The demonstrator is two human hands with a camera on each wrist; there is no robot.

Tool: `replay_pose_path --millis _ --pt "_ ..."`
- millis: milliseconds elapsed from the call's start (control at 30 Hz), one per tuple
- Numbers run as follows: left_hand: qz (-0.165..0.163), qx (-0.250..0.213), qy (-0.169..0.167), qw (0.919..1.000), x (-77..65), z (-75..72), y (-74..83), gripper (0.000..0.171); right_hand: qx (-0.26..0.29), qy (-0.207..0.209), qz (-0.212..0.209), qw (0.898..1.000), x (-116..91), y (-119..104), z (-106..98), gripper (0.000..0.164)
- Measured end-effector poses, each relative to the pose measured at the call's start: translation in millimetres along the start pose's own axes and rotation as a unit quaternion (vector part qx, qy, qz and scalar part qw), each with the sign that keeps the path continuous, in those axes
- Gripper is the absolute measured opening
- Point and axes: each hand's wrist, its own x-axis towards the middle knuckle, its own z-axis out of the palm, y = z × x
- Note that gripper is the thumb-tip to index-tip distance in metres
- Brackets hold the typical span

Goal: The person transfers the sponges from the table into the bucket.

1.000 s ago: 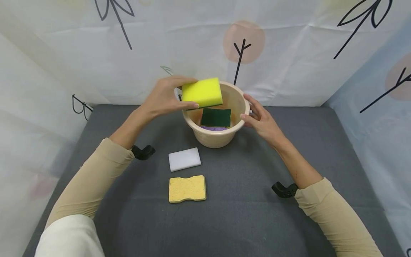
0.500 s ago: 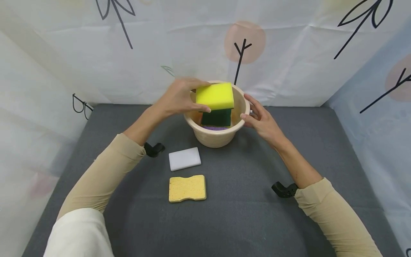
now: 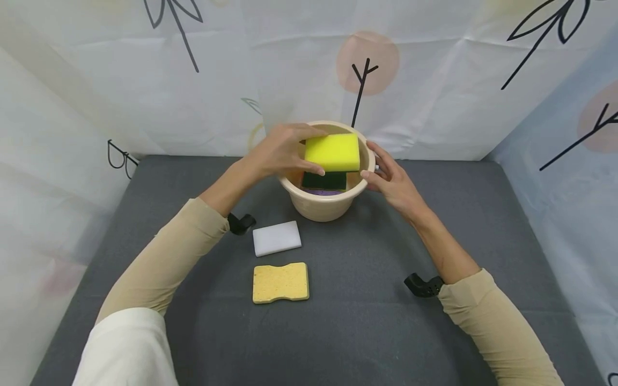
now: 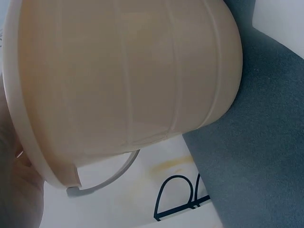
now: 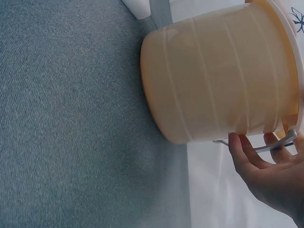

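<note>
In the head view my left hand (image 3: 285,149) pinches a bright yellow sponge (image 3: 334,152) between thumb and fingers, over the mouth of a beige bucket (image 3: 321,208). A dark green layer shows along the sponge's lower edge. Inside the bucket lie a sponge with a dark green face (image 3: 324,181) and something purple (image 3: 323,192) under it. My right hand (image 3: 393,185) grips the bucket's right rim, thumb at the front and fingers outside. The right wrist view has those fingers against the bucket wall, by the thin grey handle (image 5: 273,146).
A white rectangular sponge (image 3: 277,238) lies on the dark grey table (image 3: 367,332) in front of the bucket. Nearer still is a pale yellow sponge (image 3: 280,283) with notched long sides. A printed white cloth (image 3: 289,64) hangs close behind the bucket.
My left hand has carried the bright yellow sponge rightward and lower, from the bucket's left rim to over its middle. My right hand has kept its hold on the rim.
</note>
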Motion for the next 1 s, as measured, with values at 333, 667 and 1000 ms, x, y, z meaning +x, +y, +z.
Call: replay_pose_path --millis 333,667,1000 --pt "-0.013 -0.007 -0.024 0.9996 -1.6 6.7 -0.1 0.077 0.007 0.005 -0.003 1.000 -1 2 1 0.068" --pt "-0.009 -0.062 0.055 0.9965 -16.7 7.4 -2.0 0.067 0.008 0.004 -0.008 1.000 -2 4 3 0.067" --pt "0.039 -0.051 0.186 0.9804 -48.2 5.0 2.4 0.063 0.010 0.009 -0.003 1.000 -3 2 4 0.067"
